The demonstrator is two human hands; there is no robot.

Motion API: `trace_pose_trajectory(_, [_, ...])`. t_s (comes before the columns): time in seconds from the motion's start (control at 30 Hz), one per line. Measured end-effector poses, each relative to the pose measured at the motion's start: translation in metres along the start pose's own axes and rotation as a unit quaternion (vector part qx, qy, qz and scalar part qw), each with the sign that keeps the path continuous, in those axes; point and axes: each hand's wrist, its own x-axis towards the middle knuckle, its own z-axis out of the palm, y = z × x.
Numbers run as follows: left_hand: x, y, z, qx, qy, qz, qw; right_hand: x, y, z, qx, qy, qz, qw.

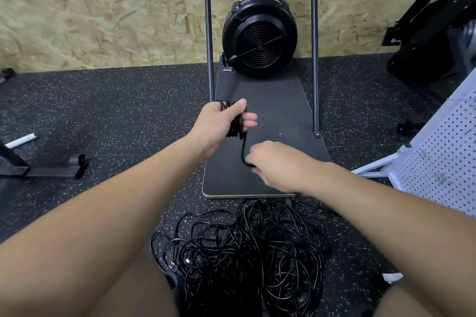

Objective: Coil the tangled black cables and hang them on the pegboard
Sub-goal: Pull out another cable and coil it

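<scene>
The floor (108, 110) is black rubber flecked with pale specks, and it meets a wall of chipboard panels (90, 8) at the far side; against that wall stands one black round fan housing (259, 37) on a dark flat board (278, 110) with a pale edge, flanked by two thin upright poles (209, 33). At the right edge leans one white pegboard (438, 141) on a white frame, its near corner close to the board; behind it sits dark equipment, only partly seen. At the left edge lie a black metal foot (51, 170) and a white-tipped bar, well apart from the board; between them and the board the floor is bare.

Two bare arms reach forward. The left hand (221, 123) has a small coil of black cable (235, 121) wound round its fingers, thumb pressed on top of the turns, held above the board; one strand drops from the coil to the right hand (278, 165), which pinches it with curled fingers just below and to the right. The tangled pile of black cables (244, 252) lies on the floor at the near edge of the board, between the person's knees; how many cables it holds cannot be told, though a few plug ends show on its left side.
</scene>
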Motion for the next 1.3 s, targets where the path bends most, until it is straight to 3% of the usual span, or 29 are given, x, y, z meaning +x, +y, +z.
trace_pose_trajectory(0.07, [-0.003, 0.002, 0.0, 0.066, -0.013, 0.012, 0.998, -0.006, 0.003, -0.021, 0.049, 0.084, -0.059, 0.994])
trace_pose_trajectory(0.13, [-0.007, 0.003, 0.002, 0.117, -0.056, 0.024, 0.991, -0.012, 0.015, -0.042, 0.177, 0.18, -0.032, 0.967])
trace_pose_trajectory(0.23, [-0.015, 0.003, 0.014, 0.105, -0.157, 0.005, 0.982, -0.021, 0.035, -0.063, 0.347, 0.227, 0.039, 0.909])
trace_pose_trajectory(0.33, [-0.025, 0.008, 0.025, 0.037, -0.226, -0.062, 0.971, -0.026, 0.052, -0.065, 0.385, 0.223, 0.066, 0.893])
trace_pose_trajectory(0.4, [-0.027, 0.008, 0.024, -0.013, -0.293, -0.056, 0.954, -0.026, 0.058, -0.065, 0.385, 0.199, 0.053, 0.9])
trace_pose_trajectory(0.53, [-0.026, 0.007, 0.014, 0.041, -0.381, -0.047, 0.922, -0.03, 0.061, -0.068, 0.393, 0.088, 0.025, 0.915])
trace_pose_trajectory(0.63, [-0.029, 0.006, 0.012, 0.051, -0.362, -0.068, 0.928, -0.032, 0.062, -0.071, 0.335, 0.029, 0.025, 0.942])
trace_pose_trajectory(0.8, [-0.025, 0.0, 0.017, 0.068, -0.259, -0.051, 0.962, -0.029, 0.064, -0.07, 0.176, 0.019, 0.015, 0.984])
trace_pose_trajectory(0.97, [-0.027, -0.015, 0.023, 0.242, -0.186, 0.035, 0.952, -0.031, 0.06, -0.064, 0.27, 0.008, 0.076, 0.96])
trace_pose_trajectory(1.13, [-0.029, -0.014, 0.026, 0.191, -0.131, 0.033, 0.972, -0.033, 0.057, -0.06, 0.369, -0.008, 0.078, 0.926])
trace_pose_trajectory(1.3, [-0.029, -0.009, 0.034, 0.253, -0.101, 0.05, 0.961, -0.035, 0.043, -0.065, 0.188, 0.041, 0.076, 0.978])
